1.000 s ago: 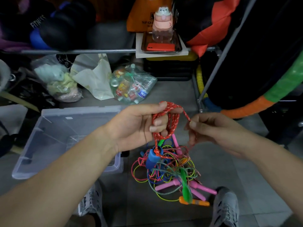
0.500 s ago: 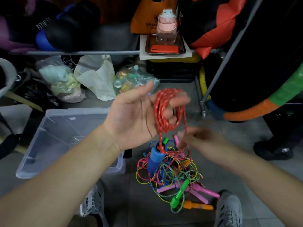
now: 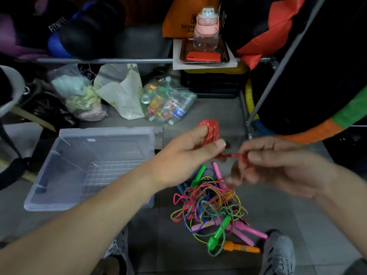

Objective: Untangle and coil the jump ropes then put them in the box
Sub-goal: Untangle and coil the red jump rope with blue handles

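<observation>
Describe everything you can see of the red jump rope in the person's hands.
The red jump rope looks like a braided cord, red with small white flecks. Most of it is wound in several tight loops round the fingers of the left hand. One strand runs from that coil across to the right hand, which pinches it between thumb and fingers. The rope is held in the air, off the floor. The strand is motion-blurred, and its handles cannot be made out.
</observation>
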